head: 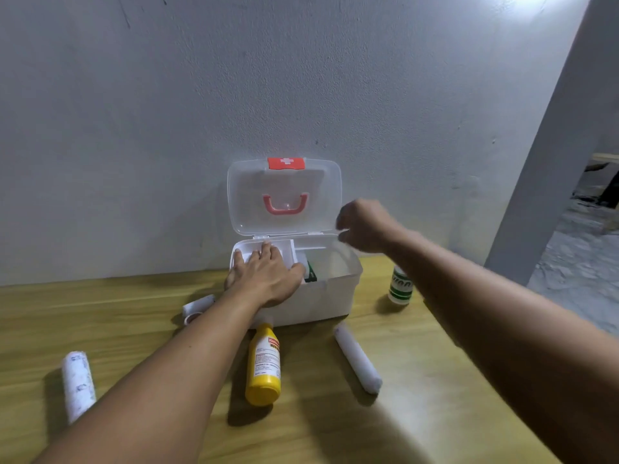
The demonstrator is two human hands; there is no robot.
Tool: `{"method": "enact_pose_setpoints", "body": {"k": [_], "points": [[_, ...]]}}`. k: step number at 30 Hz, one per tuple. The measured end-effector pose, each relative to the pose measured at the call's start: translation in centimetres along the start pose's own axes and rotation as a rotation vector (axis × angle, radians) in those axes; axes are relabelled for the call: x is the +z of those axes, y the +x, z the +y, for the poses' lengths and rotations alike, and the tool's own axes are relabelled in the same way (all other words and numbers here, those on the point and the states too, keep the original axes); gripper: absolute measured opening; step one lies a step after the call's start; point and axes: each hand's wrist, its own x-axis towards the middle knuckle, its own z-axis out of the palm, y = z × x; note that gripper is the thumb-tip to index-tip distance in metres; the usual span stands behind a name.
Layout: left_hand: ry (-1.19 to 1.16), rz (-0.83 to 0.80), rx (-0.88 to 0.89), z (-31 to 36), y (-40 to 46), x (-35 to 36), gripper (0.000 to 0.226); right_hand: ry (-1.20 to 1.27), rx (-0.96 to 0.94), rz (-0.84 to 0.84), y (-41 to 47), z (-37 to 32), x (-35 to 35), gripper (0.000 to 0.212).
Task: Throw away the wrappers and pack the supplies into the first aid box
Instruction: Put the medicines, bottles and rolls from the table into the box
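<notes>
The white first aid box [331,296] stands open against the wall, its clear lid [284,195] upright with a red handle. My left hand [264,276] lies flat, fingers spread, on the inner tray [284,246] at the box's left side. My right hand [361,226] hovers blurred above the box's right rim, fingers loosely curled, nothing seen in it. A green and white packet [311,272] sits inside the box. A yellow bottle [264,365] lies on the table in front. White bandage rolls lie at the left [77,383] and right [357,358].
A green and white bottle [400,286] stands right of the box. A small white roll [198,306] and a tape ring [191,318] lie by the box's left corner. The wooden table [134,316] meets the wall behind; its right edge drops to a grey floor.
</notes>
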Motion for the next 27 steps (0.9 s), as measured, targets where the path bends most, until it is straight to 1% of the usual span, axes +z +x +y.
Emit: {"method": "enact_pose_setpoints", "body": {"k": [1,2,4,5,6,7,9,10,13,15,17,19,21,23,27], "points": [[0.006,-0.006,-0.001,0.0,-0.1,-0.1,0.075,-0.065,0.042,0.0,-0.2,1.2,-1.3,0.019],[0.012,-0.013,-0.001,0.1,-0.1,-0.2,0.075,-0.142,0.101,-0.039,-0.6,2.4,-2.5,0.022],[0.016,-0.032,0.001,0.1,0.0,-0.4,0.074,-0.304,0.209,-0.23,-1.8,3.9,-4.6,0.036],[0.012,-0.045,0.001,0.0,0.0,-0.4,0.074,-0.351,0.241,-0.329,-2.6,4.4,-5.2,0.039],[0.006,-0.056,0.002,0.1,0.0,-0.5,0.073,-0.356,0.267,-0.39,-3.3,4.8,-5.3,0.041],[0.002,-0.063,0.003,0.0,0.1,-0.6,0.072,-0.298,0.295,-0.398,-3.9,5.3,-5.2,0.041],[-0.005,-0.062,0.001,0.1,0.0,-0.6,0.072,-0.117,0.33,-0.33,-4.8,6.2,-4.6,0.041],[-0.009,-0.058,-0.002,0.1,0.0,-0.7,0.071,-0.072,0.323,-0.291,-5.1,6.4,-4.3,0.038],[-0.014,-0.045,-0.007,0.1,-0.1,-0.5,0.069,-0.097,0.237,-0.159,-5.7,6.3,-4.6,0.025],[-0.003,-0.031,-0.011,0.1,0.0,-0.3,0.067,-0.143,0.167,0.005,-5.6,5.6,-6.1,0.022],[0.007,-0.024,-0.017,0.2,0.0,-0.3,0.067,-0.102,0.114,0.155,-5.3,4.2,-8.2,0.021],[0.01,-0.035,-0.021,0.2,-0.1,-0.4,0.067,-0.018,0.036,0.227,-5.1,2.1,-9.9,0.024],[0.007,-0.049,-0.025,0.2,-0.1,-0.5,0.067,0.06,-0.051,0.212,-5.0,-0.2,-10.1,0.026],[0.002,-0.059,-0.029,0.2,-0.1,-0.6,0.067,0.11,-0.083,0.14,-5.1,-2.2,-8.9,0.028],[0.032,-0.072,-0.026,0.2,0.0,-0.6,0.066,0.107,-0.131,-0.008,-5.0,-4.7,-4.5,0.033]]}}
